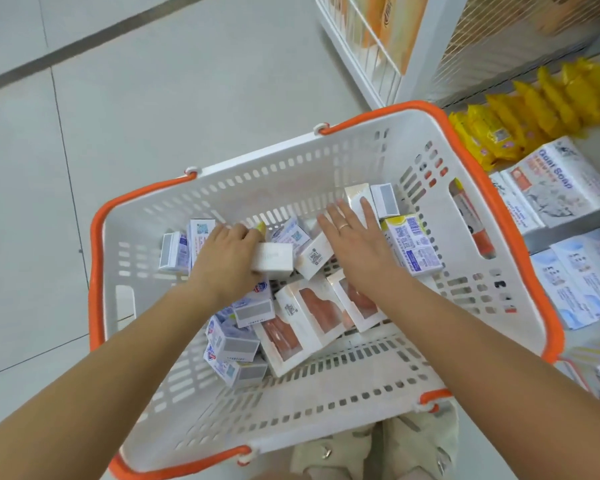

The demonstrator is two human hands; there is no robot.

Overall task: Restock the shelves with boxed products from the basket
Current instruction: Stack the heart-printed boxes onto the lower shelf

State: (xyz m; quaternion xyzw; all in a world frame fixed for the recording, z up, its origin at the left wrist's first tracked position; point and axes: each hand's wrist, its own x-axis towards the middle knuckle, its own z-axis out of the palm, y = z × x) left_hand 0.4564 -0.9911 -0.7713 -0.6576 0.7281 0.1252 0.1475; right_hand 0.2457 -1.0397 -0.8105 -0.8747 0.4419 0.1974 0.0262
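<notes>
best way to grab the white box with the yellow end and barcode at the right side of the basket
Grip the white box with the yellow end and barcode across its two long sides, coming straight down from above. It lies flat with its broad printed face up, its top is uncovered, and the white slotted basket wall stands just to its right, so a sideways approach looks cramped. The open right hand is already beside it.

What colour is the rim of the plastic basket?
Orange, on the white slotted plastic basket; seen in the head view.
</notes>
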